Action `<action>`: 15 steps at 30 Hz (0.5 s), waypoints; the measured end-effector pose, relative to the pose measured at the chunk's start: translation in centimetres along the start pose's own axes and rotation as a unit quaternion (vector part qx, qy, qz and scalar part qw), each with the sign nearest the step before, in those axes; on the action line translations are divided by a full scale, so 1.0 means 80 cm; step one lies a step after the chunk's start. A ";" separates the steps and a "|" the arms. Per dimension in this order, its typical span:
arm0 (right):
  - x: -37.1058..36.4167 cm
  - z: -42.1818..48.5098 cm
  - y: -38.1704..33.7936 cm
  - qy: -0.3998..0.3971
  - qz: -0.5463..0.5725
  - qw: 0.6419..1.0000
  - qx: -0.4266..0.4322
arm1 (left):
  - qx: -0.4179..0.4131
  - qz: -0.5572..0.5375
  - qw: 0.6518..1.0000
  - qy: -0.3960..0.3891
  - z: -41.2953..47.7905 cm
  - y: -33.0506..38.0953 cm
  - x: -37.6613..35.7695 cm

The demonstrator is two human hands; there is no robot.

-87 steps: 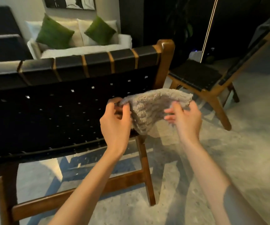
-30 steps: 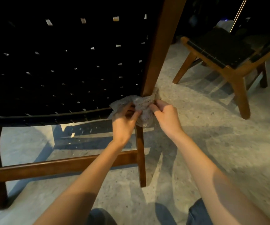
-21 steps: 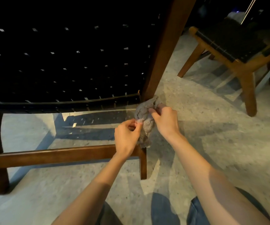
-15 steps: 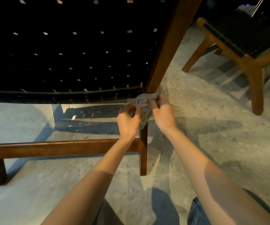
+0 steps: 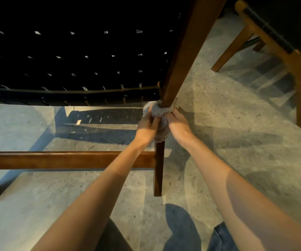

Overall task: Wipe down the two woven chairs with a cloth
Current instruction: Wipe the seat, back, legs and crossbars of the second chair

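- Grey speckled floor (image 5: pixel 236 151): carries both chairs; sunlit patches and shadows cross it.
- Near chair (image 5: pixel 73 51): black woven panel in a brown wooden frame, filling the upper left of the view, seen from behind and low down. The low viewpoint suits work on the frame's lower parts.
- Second chair (image 5: pixel 291 57): same build, standing well apart toward the far right of the floor. No hand touches it, so it is judged not yet wiped.
- Rear post (image 5: pixel 180 66): the near chair's right-hand upright, slanting down to the floor. A cross rail (image 5: pixel 64 159) joins it low down.
- Cloth (image 5: pixel 161 113): pale and textured, wrapped around the rear post just below the woven panel's bottom edge. Wrapping puts every face of the post in contact at once.
- Left grip (image 5: pixel 147 126) and right grip (image 5: pixel 178 124): bare hands, one on each side of the post, both clamped on the cloth with fingers curled into its ends. Opposed holds keep the wrap tight for sliding along the wood.
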State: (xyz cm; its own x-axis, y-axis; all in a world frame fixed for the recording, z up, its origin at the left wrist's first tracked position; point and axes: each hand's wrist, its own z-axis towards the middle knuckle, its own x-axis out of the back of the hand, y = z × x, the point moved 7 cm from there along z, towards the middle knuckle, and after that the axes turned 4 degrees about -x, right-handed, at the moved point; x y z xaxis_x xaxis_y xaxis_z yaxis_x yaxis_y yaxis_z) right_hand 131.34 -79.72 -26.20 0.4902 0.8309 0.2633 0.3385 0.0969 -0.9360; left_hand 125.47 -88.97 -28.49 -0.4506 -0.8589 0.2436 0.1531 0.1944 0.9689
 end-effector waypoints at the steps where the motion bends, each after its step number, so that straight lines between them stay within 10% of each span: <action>1: -0.002 0.002 0.003 0.005 -0.003 1.000 -0.003 | 0.007 0.015 1.000 -0.005 0.002 -0.003 0.001; 15: -0.011 -0.019 0.072 -0.038 -0.012 0.983 -0.180 | 0.089 0.029 0.992 -0.087 -0.053 -0.072 -0.008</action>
State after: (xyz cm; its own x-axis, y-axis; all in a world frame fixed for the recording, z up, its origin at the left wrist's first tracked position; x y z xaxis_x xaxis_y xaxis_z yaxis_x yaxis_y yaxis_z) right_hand 134.14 -80.72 -31.48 0.4213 0.8707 0.2538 0.6192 -0.0716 -0.7820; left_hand 128.63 -91.58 -34.39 -0.5925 -0.7520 0.2889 0.0324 0.3361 0.9413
